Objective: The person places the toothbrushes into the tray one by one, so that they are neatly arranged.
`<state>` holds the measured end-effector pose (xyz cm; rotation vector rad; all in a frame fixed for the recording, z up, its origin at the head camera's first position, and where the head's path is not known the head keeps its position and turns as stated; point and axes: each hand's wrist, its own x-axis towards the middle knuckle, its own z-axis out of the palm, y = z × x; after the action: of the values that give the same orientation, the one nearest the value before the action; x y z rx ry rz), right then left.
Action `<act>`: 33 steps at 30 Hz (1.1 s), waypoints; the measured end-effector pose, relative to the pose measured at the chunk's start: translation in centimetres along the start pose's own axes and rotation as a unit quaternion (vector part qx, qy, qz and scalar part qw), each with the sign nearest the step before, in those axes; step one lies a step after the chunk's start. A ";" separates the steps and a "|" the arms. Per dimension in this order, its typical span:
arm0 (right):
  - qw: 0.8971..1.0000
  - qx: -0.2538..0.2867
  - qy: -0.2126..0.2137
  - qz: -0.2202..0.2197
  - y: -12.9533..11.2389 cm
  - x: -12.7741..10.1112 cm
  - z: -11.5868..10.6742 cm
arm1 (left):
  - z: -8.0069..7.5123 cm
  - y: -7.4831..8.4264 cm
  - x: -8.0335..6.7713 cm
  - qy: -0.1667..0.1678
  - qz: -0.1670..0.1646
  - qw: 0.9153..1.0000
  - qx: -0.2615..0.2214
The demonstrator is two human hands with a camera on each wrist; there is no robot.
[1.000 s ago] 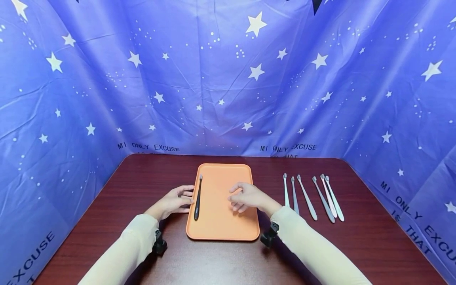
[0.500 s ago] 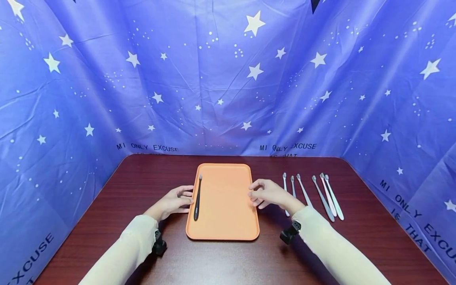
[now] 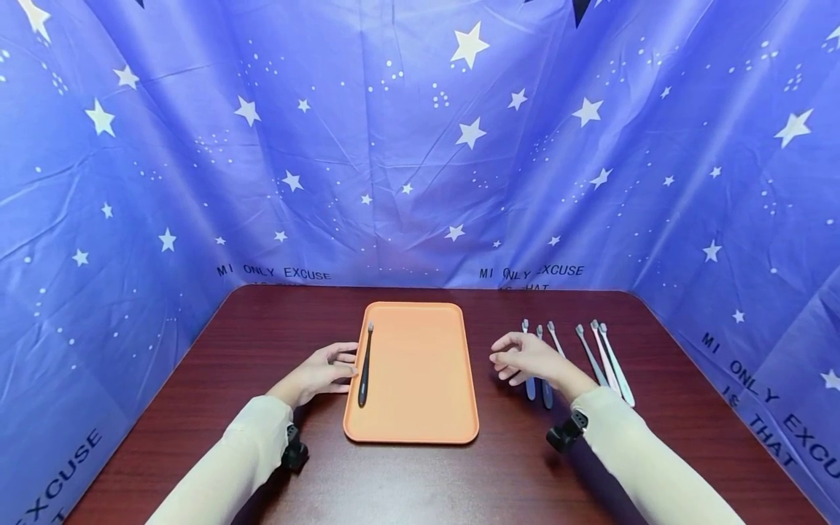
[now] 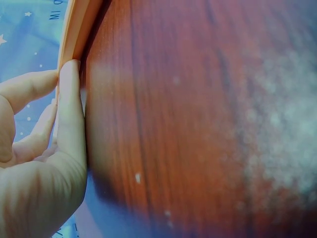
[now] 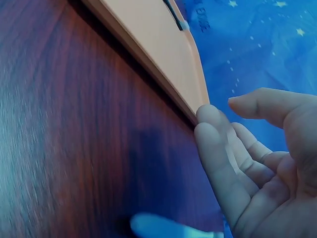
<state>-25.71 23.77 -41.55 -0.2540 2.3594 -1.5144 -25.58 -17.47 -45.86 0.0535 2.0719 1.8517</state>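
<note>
An orange tray (image 3: 420, 379) lies on the table, with a black toothbrush (image 3: 364, 372) along its left side, bristle end away from me. My left hand (image 3: 320, 375) rests at the tray's left edge; in the left wrist view its fingertips touch the rim (image 4: 81, 29). My right hand (image 3: 530, 359) hovers right of the tray, fingers loosely bent and nothing between them. It partly covers several toothbrushes, among them one with a blue-grey handle (image 3: 547, 395). Below the hand in the right wrist view, a pale toothbrush handle (image 5: 158, 225) shows, blurred.
Farther right lie a grey toothbrush (image 3: 593, 356), a pink-white toothbrush (image 3: 605, 357) and a pale green toothbrush (image 3: 618, 368), close together. The dark red wooden table (image 3: 407, 488) is enclosed by a blue star-patterned curtain (image 3: 394, 146) at the back and sides.
My right hand has moved right, from over the tray past its right edge to the toothbrushes. The left hand, the tray and the black toothbrush have stayed in place.
</note>
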 end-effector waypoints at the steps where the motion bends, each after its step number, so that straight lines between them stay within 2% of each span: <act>1: 1.000 0.000 0.003 0.002 0.1 -0.1 -0.3 | 0.0 0.0 0.0 0.000 0.000 1.000 0.000; 13: 0.999 -0.003 0.022 0.025 1.7 -1.7 -3.1 | 0.0 -0.2 0.3 0.002 0.002 1.000 0.000; 33: 0.996 -0.060 0.048 0.049 3.3 -2.0 -4.1 | -0.1 -0.1 0.2 0.006 -0.008 1.000 0.006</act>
<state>-25.23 29.34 -42.64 -0.0949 2.5029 -1.3700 -25.74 -17.50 -46.02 0.0292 2.0855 1.8361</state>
